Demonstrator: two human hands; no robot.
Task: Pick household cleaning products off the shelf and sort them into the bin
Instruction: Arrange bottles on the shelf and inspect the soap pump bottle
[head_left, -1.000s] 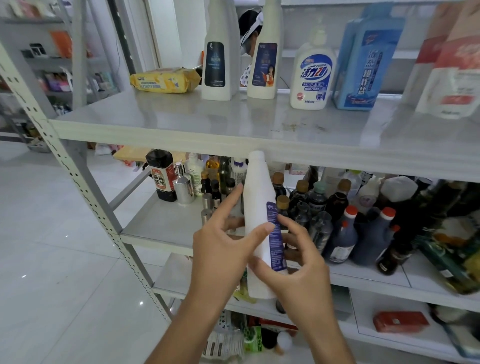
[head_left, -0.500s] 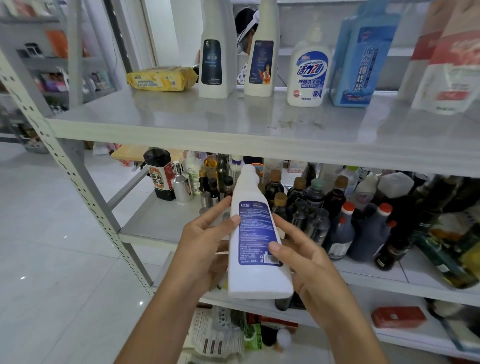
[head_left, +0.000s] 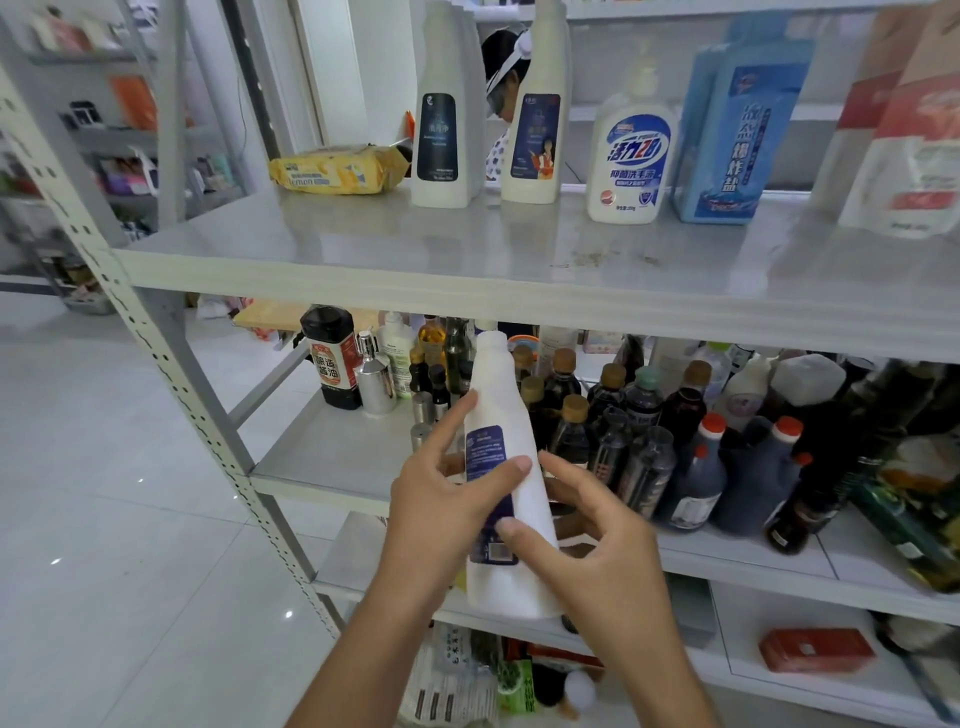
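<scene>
Light: bright, even, diffuse.
Glare: soft sheen on top shelf (head_left: 467, 249); pinpoint glints on floor (head_left: 104, 519).
Edges: bowed, blurred.

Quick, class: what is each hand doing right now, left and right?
Left hand: grips the white bottle.
Right hand: grips the same white bottle, thumb lower down.
</scene>
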